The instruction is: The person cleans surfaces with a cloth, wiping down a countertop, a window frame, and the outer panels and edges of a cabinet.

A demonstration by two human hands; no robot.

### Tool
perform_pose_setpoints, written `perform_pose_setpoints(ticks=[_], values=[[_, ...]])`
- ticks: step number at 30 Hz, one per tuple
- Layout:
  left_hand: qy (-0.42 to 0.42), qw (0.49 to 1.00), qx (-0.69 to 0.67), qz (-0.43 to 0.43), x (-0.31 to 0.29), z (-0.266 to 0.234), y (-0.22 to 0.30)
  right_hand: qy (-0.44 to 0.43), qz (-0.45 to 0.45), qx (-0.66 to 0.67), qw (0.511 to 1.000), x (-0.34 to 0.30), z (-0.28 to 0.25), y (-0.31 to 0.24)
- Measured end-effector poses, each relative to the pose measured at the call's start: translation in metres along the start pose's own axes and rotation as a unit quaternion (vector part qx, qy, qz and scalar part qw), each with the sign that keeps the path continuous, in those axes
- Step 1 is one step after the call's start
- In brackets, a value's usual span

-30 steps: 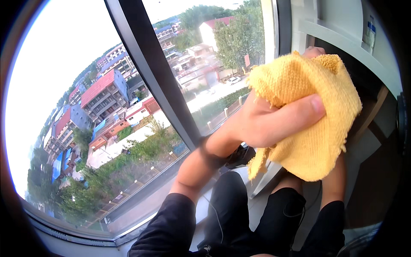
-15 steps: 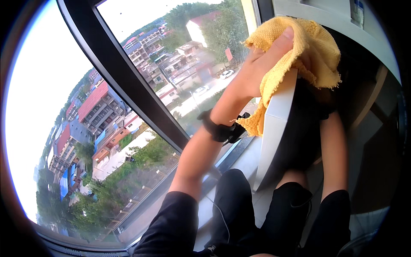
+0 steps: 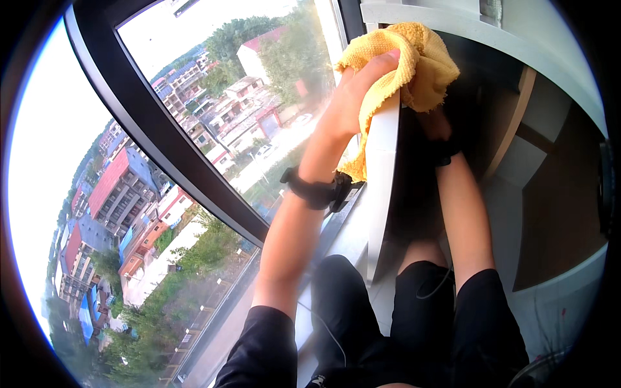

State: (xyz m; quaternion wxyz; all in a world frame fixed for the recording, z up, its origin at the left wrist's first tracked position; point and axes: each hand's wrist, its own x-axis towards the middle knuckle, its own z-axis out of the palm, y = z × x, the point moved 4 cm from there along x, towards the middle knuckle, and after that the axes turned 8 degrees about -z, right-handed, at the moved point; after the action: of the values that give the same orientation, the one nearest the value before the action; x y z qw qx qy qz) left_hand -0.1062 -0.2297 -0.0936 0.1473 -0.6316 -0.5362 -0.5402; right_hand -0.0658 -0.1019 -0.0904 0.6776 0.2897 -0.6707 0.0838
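My left hand [image 3: 366, 79] is closed on a yellow cloth [image 3: 427, 68], its thumb pressed over the fabric. The cloth drapes over the top of an upright panel with a white edge [image 3: 383, 149] and a dark face, and one frayed end hangs down the panel's window side. My right hand [image 3: 436, 124] reaches up on the dark side, just below the cloth. Its fingers are hidden by the cloth and shadow, so I cannot tell whether they grip anything. Both wrists wear black bands.
A large window with a thick dark frame [image 3: 155, 123] stands close on the left, buildings and trees outside. A white curved edge [image 3: 537, 55] runs across the upper right, above a wooden bar [image 3: 511, 126]. My knees [image 3: 339, 284] are below the panel, with a thin cable across one leg.
The view has shifted, so the panel, cloth and both hands appear farther left. The right hand shows a little more below the cloth. My left hand keeps its hold on the cloth.
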Motion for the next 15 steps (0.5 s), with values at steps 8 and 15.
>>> perform_pose_setpoints(ticks=[8,15], values=[[-0.038,0.976,-0.194,-0.091,-0.02,0.01,0.063,0.133,0.156,0.222,0.953,-0.038,-0.009,-0.02],[-0.022,0.928,-0.311,-0.205,-0.029,0.011,0.089,0.097,0.161,0.186,0.964,-0.054,-0.021,-0.021]])
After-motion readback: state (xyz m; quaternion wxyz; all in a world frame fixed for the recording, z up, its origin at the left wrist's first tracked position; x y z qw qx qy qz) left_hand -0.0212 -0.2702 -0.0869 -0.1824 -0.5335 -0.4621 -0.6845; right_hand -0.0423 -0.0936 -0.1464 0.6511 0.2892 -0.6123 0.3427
